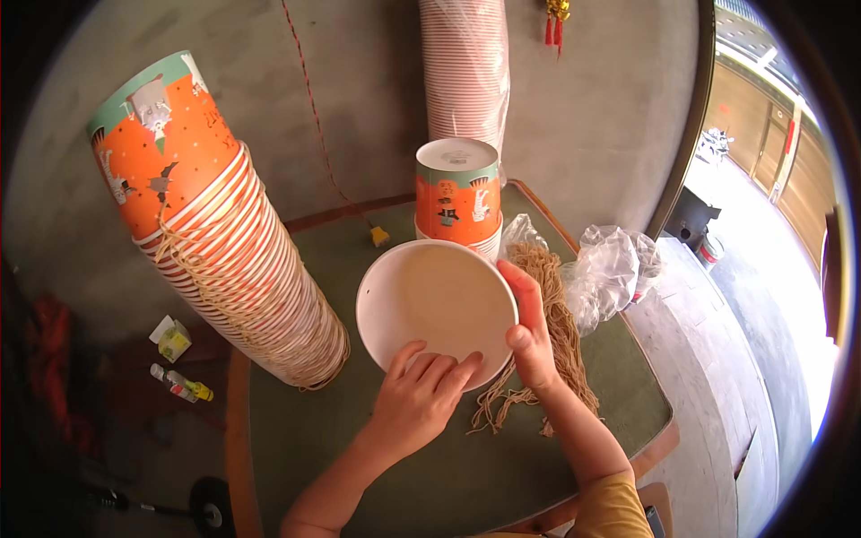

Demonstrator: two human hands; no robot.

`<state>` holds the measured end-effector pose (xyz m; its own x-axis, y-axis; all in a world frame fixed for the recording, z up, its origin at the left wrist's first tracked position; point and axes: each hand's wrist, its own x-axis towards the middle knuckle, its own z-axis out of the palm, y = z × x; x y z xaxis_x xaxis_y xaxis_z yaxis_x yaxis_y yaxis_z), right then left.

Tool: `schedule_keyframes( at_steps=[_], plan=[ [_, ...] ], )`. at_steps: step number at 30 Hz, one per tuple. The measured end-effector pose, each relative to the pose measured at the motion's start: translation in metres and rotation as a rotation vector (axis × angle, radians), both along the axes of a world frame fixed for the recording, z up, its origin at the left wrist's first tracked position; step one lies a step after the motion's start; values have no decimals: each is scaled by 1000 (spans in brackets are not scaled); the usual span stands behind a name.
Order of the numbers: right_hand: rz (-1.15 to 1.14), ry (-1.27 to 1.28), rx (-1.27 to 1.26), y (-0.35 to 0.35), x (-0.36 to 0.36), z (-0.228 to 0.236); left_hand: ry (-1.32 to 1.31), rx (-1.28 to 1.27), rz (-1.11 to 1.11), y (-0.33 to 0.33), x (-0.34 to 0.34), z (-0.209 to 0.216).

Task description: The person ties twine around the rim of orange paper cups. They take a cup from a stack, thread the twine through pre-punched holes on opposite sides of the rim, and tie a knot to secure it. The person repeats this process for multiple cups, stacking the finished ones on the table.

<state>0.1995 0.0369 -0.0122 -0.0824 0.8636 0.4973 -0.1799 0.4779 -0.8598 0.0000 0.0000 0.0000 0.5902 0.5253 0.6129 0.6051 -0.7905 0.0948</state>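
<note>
A paper bucket is tilted with its white inside facing me over the table. A small dark hole shows in its left wall. My right hand grips its right rim, thumb and forefinger along the edge. My left hand curls its fingers over the near rim into the bucket; its thumb is hidden. Beside my right hand lies a bundle of tan cords, partly covered by that hand and forearm. Just behind the held bucket stands a stack of upside-down orange and green paper buckets.
A tall leaning stack of nested orange buckets with cords hanging down it stands at the left. Farther back rises a plastic-wrapped bucket stack. Crumpled clear plastic lies at the right of the green tabletop. A doorway opens at the far right.
</note>
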Motion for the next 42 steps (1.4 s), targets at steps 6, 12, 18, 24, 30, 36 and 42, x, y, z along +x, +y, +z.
schedule_keyframes(
  at_steps=[6,12,18,24,30,36,42],
  plan=[
    [-432,-530,227,-13,-20,1,-421,-184,-42,0,8,-11],
    [-477,-161,106,-3,-11,2,-880,-566,-139,12,-13,-11],
    [-300,-142,-127,2,-2,2,-1075,-760,-196,22,-28,-9],
    [-225,-245,-134,3,5,4,-1189,-714,-132,28,-35,-1],
    [-276,-385,-192,7,30,15,-611,-258,108,29,-44,6],
    [-372,-774,-111,-1,33,24,-80,-3,125,29,-27,-7],
    [-127,-1082,85,-8,44,-1,-5,-35,145,28,-28,-8]
  ],
)
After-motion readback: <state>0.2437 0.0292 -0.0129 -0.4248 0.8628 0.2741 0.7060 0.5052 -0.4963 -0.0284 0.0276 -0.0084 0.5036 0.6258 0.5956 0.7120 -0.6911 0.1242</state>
